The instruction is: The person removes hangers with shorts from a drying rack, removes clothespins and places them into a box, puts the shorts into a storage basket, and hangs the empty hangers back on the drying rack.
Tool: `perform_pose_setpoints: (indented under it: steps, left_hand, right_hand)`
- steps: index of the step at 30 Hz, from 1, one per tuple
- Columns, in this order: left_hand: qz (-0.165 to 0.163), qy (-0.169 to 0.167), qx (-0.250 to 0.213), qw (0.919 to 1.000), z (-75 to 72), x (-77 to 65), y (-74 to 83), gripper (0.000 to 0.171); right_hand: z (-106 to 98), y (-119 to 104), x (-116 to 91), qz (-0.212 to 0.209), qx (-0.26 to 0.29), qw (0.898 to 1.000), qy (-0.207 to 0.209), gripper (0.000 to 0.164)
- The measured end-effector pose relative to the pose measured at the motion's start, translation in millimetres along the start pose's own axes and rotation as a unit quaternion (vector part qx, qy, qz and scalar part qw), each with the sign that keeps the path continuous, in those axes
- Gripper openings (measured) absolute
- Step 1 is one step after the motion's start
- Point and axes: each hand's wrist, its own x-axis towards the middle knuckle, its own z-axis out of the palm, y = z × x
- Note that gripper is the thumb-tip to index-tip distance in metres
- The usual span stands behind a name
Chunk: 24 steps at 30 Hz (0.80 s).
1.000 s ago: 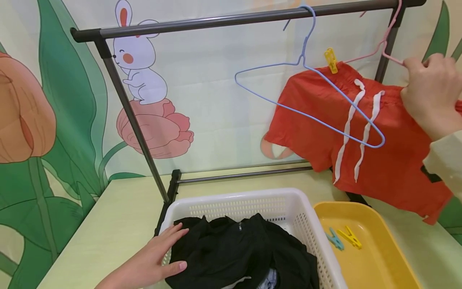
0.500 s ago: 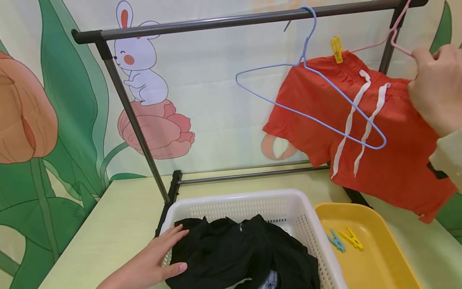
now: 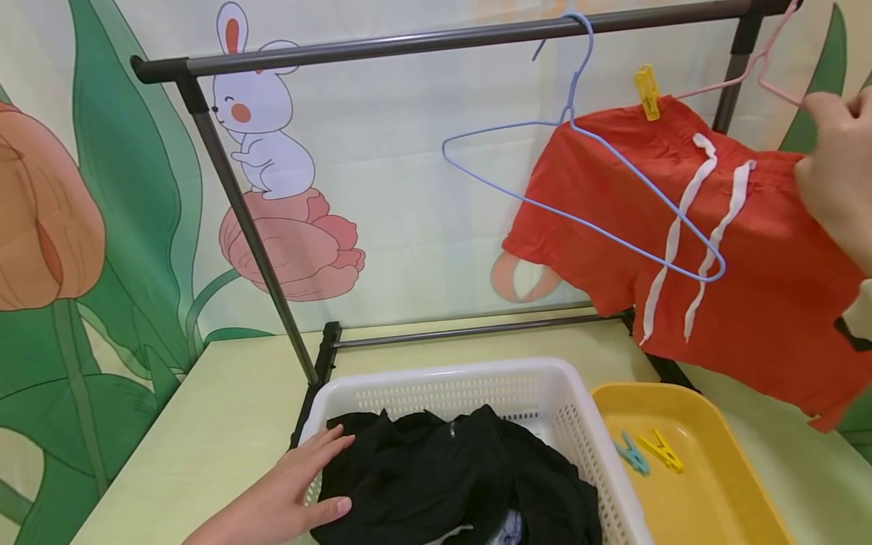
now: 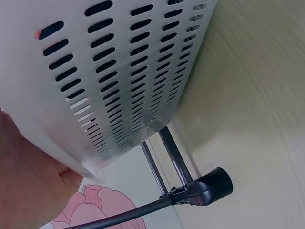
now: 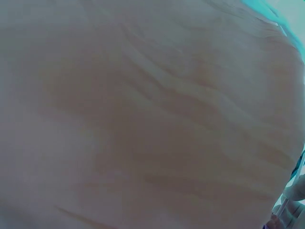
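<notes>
At the right of the head view, my right hand (image 3: 836, 174) grips the right arm of a pink hanger (image 3: 766, 68). Red shorts (image 3: 756, 257) with white drawstrings hang from that hanger, a yellow clothespin (image 3: 647, 92) pinching their waistband. Out of straight fingers, my left hand (image 3: 293, 484) rests over the left rim of a white basket (image 3: 450, 372), its fingertips by black clothing (image 3: 436, 462) inside. The left wrist view has the basket's slotted wall (image 4: 119, 62) beside that hand. Blurred cloth (image 5: 143, 114) fills most of the right wrist view.
A blue hanger (image 3: 579, 216) hangs bare on the dark rack bar (image 3: 381, 47), in front of the shorts. Right of the basket stands a yellow tray (image 3: 715, 492) with a teal clothespin (image 3: 632, 454) and a yellow one. A rabbit-and-flower backdrop is behind.
My right hand has moved right with the pink hanger and red shorts, the hook shifting toward the bar's right end. My left hand has stayed in place.
</notes>
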Motion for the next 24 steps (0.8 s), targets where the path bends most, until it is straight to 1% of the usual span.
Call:
perform_pose_setpoints:
  steps: [3,6,9,14,16,19,22,24]
  left_hand:
    - [-0.010,0.001,0.005,0.9999,0.3,-0.1,1.3,0.070]
    - [-0.004,0.004,0.011,0.9999,0.2,-0.2,1.5,0.070]
    - [0.010,0.005,0.010,0.9999,-0.3,-0.3,0.3,0.069]
    - [0.022,0.000,0.000,0.9998,-1.0,-1.3,-0.1,0.067]
    - [0.025,0.000,0.000,0.9997,-1.0,-1.5,-0.2,0.067]
    - [0.028,0.002,0.000,0.9996,-0.9,-2.0,-0.4,0.067]
    - [0.025,0.003,-0.002,0.9997,-1.0,-1.9,-0.3,0.067]
    - [0.025,0.002,-0.002,0.9997,-1.3,-1.9,-0.3,0.067]
  right_hand:
    - [-4.4,-0.6,-5.6,-0.010,0.007,1.000,0.009,0.044]
    - [-5.1,3.9,-7.7,-0.003,0.017,1.000,-0.001,0.044]
    - [-5.6,10.3,-7.9,0.009,0.022,0.999,-0.025,0.044]
    - [-6.8,17.2,-10.5,0.012,0.023,0.999,-0.031,0.042]
    - [-7.8,19.1,-11.8,0.013,0.029,0.999,-0.031,0.043]
    - [-9.2,23.0,-13.5,0.020,0.043,0.998,-0.042,0.046]
    - [-8.1,28.9,-13.6,0.020,0.047,0.998,-0.032,0.047]
    - [-5.2,33.5,-13.9,0.017,0.044,0.999,-0.014,0.047]
